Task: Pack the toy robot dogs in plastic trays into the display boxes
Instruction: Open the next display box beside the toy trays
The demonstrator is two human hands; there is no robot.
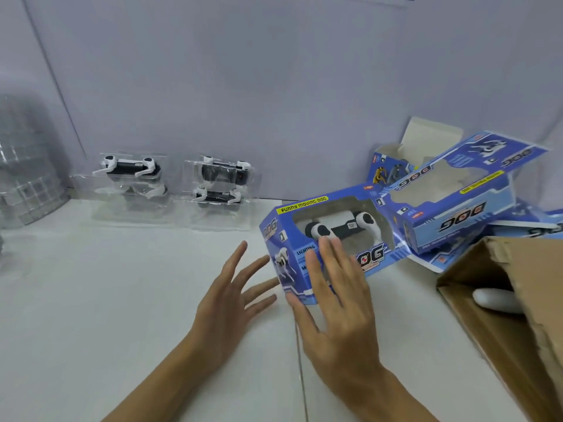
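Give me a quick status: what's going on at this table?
Both hands open: right hand flat on packed display box, left hand beside it. Trayed dogs wait by wall. Nothing in the way.

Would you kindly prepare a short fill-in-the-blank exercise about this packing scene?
1. The right hand rests with straight fingers on the ___ display box.
2. The dog seen through that box's window is black and ___.
3. The trayed dogs waiting by the wall stand in ___ stacks.
4. The brown carton is made of ___.

Answers: blue; white; two; cardboard
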